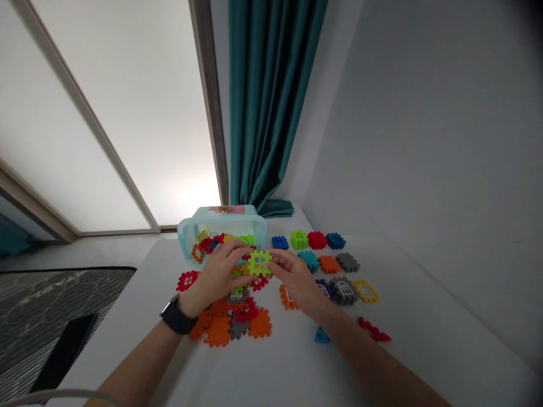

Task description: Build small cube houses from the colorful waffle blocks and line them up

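Observation:
Between my two hands is a lime-green interlocking tile (pixel 253 264) with notched edges and a window-like grid. My right hand (pixel 299 281) pinches its right side, thumb in front. My left hand (pixel 218 277), with a black watch on the wrist, has fingers and thumb closed at the tile's left side. Beneath and in front of the left hand lies a loose heap of tiles, with an orange tile (pixel 218 331), a grey tile (pixel 238 328) and a red window tile (pixel 187 281) among them. Part of the heap is hidden by that hand.
A clear light-blue bin (pixel 181 240) lies behind my left hand with more pieces inside. Tiles stand in rows by colour to the right, including a lime stack (pixel 299 239) and a yellow frame (pixel 366 291). Red pieces (pixel 374 329) and a blue triangle (pixel 322 336) lie nearer.

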`<state>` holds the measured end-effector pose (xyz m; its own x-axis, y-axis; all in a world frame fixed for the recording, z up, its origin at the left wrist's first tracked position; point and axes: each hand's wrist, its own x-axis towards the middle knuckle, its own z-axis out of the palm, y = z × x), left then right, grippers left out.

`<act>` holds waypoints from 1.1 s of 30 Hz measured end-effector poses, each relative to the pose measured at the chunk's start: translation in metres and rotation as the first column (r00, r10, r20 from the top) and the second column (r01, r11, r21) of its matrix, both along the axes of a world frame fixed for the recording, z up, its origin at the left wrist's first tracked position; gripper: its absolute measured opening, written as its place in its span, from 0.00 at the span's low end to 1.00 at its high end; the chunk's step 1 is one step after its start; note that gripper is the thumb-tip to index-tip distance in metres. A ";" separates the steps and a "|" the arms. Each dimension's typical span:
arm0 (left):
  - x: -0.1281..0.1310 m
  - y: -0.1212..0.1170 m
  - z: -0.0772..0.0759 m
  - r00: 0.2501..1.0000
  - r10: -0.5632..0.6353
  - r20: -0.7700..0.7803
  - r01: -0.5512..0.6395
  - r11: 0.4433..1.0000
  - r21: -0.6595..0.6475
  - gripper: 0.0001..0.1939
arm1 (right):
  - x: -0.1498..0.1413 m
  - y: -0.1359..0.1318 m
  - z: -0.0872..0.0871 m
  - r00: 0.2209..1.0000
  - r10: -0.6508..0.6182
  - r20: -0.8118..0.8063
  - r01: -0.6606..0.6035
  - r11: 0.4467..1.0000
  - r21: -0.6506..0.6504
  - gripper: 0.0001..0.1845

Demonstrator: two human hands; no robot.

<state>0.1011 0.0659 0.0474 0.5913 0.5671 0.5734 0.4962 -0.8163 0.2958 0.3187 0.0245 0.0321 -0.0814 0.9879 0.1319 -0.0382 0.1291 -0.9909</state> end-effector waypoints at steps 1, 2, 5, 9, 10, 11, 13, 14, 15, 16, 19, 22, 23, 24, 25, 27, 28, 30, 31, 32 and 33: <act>0.000 0.001 -0.001 1.000 0.000 0.012 0.000 1.000 -0.015 0.25 | 0.001 0.000 0.000 0.999 -0.020 0.040 0.018 0.999 0.034 0.18; -0.001 0.002 -0.002 1.000 -0.002 0.028 0.003 0.999 -0.034 0.25 | 0.001 0.000 0.001 0.995 -0.044 0.088 0.036 0.996 0.085 0.18; -0.001 0.005 -0.006 0.996 -0.022 0.092 0.031 0.995 -0.096 0.24 | 0.005 -0.003 0.003 0.951 -0.143 0.276 0.052 0.949 0.311 0.17; -0.002 0.007 -0.008 0.988 -0.044 0.146 0.067 0.985 -0.157 0.22 | 0.011 -0.006 0.004 0.837 -0.256 0.484 -0.082 0.815 0.573 0.18; -0.002 0.007 -0.008 0.988 -0.050 0.149 0.074 0.984 -0.164 0.23 | 0.013 -0.006 0.004 0.816 -0.271 0.511 -0.116 0.789 0.604 0.19; -0.002 0.007 -0.008 0.987 -0.057 0.151 0.083 0.983 -0.167 0.23 | 0.014 -0.006 0.004 0.799 -0.281 0.532 -0.143 0.770 0.622 0.20; -0.001 0.006 -0.007 0.985 -0.073 0.155 0.099 0.981 -0.165 0.23 | 0.016 -0.005 0.003 0.779 -0.293 0.555 -0.173 0.749 0.640 0.21; -0.001 0.005 -0.007 0.984 -0.078 0.159 0.104 0.981 -0.163 0.23 | 0.016 -0.005 0.003 0.777 -0.299 0.554 -0.176 0.742 0.647 0.22; -0.001 0.005 -0.007 0.983 -0.081 0.162 0.108 0.981 -0.161 0.24 | 0.017 -0.005 0.003 0.778 -0.304 0.550 -0.175 0.735 0.655 0.22; 0.000 0.005 -0.007 0.983 -0.083 0.163 0.109 0.981 -0.159 0.24 | 0.017 -0.005 0.003 0.780 -0.309 0.544 -0.173 0.729 0.662 0.22; 0.000 0.005 -0.007 0.985 -0.079 0.155 0.103 0.983 -0.155 0.24 | 0.017 -0.005 0.003 0.781 -0.319 0.537 -0.171 0.718 0.675 0.21; 0.000 0.005 -0.008 0.988 -0.070 0.139 0.091 0.985 -0.147 0.23 | 0.019 -0.004 0.004 0.755 -0.338 0.562 -0.189 0.709 0.680 0.20; 0.000 0.005 -0.008 0.989 -0.064 0.131 0.082 0.987 -0.140 0.23 | 0.021 -0.003 0.005 0.739 -0.343 0.580 -0.206 0.705 0.679 0.19; 0.000 0.004 -0.008 0.991 -0.054 0.120 0.070 0.989 -0.132 0.23 | 0.022 -0.003 0.005 0.721 -0.346 0.600 -0.225 0.702 0.675 0.18; 0.001 0.003 -0.008 0.993 -0.041 0.108 0.055 0.991 -0.122 0.23 | 0.023 -0.002 0.006 0.702 -0.348 0.621 -0.246 0.700 0.670 0.18; 0.003 0.001 -0.008 0.996 -0.015 0.083 0.023 0.995 -0.102 0.23 | 0.025 -0.002 0.007 0.666 -0.351 0.658 -0.283 0.697 0.658 0.19; 0.004 0.000 -0.008 0.997 -0.005 0.074 0.012 0.995 -0.094 0.23 | 0.026 -0.001 0.007 0.651 -0.355 0.671 -0.297 0.695 0.655 0.19; 0.006 -0.003 -0.008 0.998 0.006 0.063 0.000 0.996 -0.091 0.22 | 0.026 -0.001 0.007 0.630 -0.366 0.685 -0.315 0.685 0.656 0.18; 0.007 -0.004 -0.008 0.998 0.008 0.059 -0.002 0.996 -0.091 0.22 | 0.026 -0.001 0.007 0.624 -0.371 0.688 -0.321 0.680 0.659 0.17; 0.008 -0.005 -0.008 0.998 0.012 0.056 -0.006 0.996 -0.091 0.21 | 0.027 -0.001 0.007 0.620 -0.374 0.689 -0.326 0.677 0.660 0.16; 0.009 -0.006 -0.008 0.998 0.016 0.052 -0.011 0.996 -0.088 0.21 | 0.027 0.000 0.007 0.617 -0.375 0.692 -0.330 0.675 0.660 0.16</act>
